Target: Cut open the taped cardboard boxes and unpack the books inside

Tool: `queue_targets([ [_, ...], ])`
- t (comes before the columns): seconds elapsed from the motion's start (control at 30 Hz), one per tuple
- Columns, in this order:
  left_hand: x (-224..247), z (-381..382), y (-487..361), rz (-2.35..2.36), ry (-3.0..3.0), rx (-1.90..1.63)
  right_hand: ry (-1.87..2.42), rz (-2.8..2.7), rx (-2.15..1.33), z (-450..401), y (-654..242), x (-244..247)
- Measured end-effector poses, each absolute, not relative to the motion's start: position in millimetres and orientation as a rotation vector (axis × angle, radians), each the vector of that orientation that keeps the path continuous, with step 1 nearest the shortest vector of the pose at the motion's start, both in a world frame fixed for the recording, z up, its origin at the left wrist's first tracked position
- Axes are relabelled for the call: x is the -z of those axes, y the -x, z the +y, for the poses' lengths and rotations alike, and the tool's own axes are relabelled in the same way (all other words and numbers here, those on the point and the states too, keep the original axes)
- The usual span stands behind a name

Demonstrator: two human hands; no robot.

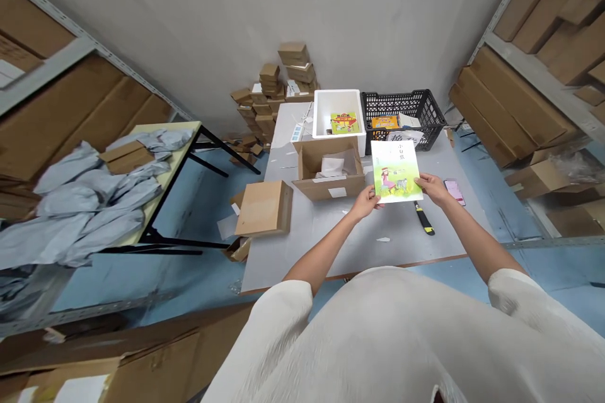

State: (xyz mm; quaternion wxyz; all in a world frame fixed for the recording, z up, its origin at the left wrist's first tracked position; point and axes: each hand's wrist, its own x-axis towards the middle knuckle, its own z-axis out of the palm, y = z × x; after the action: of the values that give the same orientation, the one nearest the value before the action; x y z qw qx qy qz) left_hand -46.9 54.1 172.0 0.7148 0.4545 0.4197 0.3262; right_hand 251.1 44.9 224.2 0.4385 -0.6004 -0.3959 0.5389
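Held up above the table is a thin picture book [396,171] with a green and white cover. My left hand [365,203] grips its lower left edge, and my right hand [432,187] pinches its right edge. Left of the book stands an open cardboard box [331,187] with white paper inside. Behind it, a white foam box [337,97] contains a yellow-green book [343,123]. Next to that, a black plastic crate [428,119] holds several books. A black and yellow utility knife [424,219] lies under my right forearm's inner side, near a phone [454,191].
A closed cardboard box [262,208] sits at the table's left edge. Small cartons [269,91] are stacked by the wall. Grey mailing bags [89,201] cover a side table at left. Shelves with cartons [515,104] stand on the right. A paper scrap [383,239] lies on the grey table [340,252].
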Motion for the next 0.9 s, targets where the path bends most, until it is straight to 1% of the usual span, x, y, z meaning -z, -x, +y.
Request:
queue_targets([
  [0.2,-208.6,100.1,85.3,1.032,-1.077,-0.978,1.407,-1.166,-1.335,93.5,-211.6,-246.8],
  [0.43,-239.2,149.7,135.3,1.156,-1.005,-1.067,1.358,-1.28,-1.348,152.8,-162.3,-254.4],
  [0.7,-243.0,214.3,176.0,1.148,-0.957,-1.014,1.375,-1.195,-1.341,221.5,-121.4,-245.3],
  [0.83,-238.9,252.9,183.1,1.204,-0.952,-1.009,1.4,-1.14,-1.347,255.2,-107.4,-239.4],
  [0.9,-234.8,271.9,182.6,1.245,-0.917,-1.061,1.383,-1.082,-1.357,273.3,-100.9,-234.7],
])
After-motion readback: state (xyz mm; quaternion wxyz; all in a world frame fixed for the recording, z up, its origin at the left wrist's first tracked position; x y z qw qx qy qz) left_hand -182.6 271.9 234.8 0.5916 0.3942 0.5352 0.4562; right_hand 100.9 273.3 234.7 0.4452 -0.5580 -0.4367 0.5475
